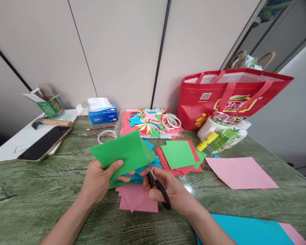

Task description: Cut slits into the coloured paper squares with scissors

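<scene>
Pinched between the thumb and fingers of my left hand (pixel 99 178) is a sheet of green paper (pixel 123 153), raised above the table and tilted. My right hand (pixel 168 187) grips black-handled scissors (pixel 159 187), their blades pointing up at the right edge of the green sheet. Whether the blades have paper between them is hard to tell. Below the hands lie pink paper pieces (pixel 141 199). Blue paper pieces (pixel 153 165) show partly behind the green sheet. To the right sits a stack of green and red paper squares (pixel 178 154).
Pink paper (pixel 242 172) and blue sheets (pixel 244 231) lie at right. Behind are folded paper stars (pixel 149 122), tape rolls (pixel 171 121), a tissue box (pixel 102 114), a glue stick (pixel 207 141) and a red bag (pixel 193 102). A phone (pixel 46 143) and hammer-like tool (pixel 52 122) lie left.
</scene>
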Available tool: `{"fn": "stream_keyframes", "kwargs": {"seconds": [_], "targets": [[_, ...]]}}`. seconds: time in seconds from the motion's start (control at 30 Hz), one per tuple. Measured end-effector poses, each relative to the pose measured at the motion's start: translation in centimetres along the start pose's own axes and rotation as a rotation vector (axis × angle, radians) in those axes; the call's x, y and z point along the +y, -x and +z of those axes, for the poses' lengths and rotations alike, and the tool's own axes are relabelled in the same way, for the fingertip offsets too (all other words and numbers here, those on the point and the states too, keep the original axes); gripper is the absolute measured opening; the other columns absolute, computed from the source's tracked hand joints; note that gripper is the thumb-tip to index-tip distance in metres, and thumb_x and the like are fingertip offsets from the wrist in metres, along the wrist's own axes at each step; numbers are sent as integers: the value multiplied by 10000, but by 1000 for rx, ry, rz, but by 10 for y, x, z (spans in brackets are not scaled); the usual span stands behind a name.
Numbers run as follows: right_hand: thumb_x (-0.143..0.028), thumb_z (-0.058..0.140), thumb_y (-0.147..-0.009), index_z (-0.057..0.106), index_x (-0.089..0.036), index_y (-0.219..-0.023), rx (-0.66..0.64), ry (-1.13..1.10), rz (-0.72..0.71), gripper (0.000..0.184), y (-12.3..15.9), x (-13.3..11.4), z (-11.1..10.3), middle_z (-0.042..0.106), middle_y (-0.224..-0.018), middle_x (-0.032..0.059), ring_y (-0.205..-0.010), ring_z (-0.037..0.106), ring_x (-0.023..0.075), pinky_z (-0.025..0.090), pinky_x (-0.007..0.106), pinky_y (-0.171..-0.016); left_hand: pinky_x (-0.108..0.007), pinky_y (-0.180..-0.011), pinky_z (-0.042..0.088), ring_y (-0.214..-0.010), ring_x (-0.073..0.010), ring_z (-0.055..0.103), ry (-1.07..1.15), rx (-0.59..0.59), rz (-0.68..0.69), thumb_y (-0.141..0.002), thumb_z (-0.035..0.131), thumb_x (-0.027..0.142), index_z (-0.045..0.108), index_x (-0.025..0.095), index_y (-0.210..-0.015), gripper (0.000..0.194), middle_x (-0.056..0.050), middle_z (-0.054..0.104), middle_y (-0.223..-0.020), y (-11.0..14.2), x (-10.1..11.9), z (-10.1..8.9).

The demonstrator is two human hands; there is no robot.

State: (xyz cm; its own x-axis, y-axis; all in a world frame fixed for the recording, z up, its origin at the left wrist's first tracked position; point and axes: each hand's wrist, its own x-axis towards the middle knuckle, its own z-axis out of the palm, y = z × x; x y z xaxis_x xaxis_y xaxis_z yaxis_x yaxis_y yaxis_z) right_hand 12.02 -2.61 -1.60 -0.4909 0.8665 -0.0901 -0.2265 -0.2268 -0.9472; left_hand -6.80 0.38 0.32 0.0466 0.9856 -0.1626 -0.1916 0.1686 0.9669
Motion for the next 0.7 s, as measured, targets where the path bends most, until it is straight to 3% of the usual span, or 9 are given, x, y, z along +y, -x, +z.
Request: {"fn": "stream_keyframes", "kwargs": {"seconds": [0.7], "targets": [[-387,681,-635,521,-176,-895,50,50,9,371,-1,-2,3,446,-693,-20,-602,398,97,311,220,-531,-334,-450,545,-585,-247,648,1,1,3,-583,692,271,599,138,-833,298,-55,691,-735,0,0,-1]]}}
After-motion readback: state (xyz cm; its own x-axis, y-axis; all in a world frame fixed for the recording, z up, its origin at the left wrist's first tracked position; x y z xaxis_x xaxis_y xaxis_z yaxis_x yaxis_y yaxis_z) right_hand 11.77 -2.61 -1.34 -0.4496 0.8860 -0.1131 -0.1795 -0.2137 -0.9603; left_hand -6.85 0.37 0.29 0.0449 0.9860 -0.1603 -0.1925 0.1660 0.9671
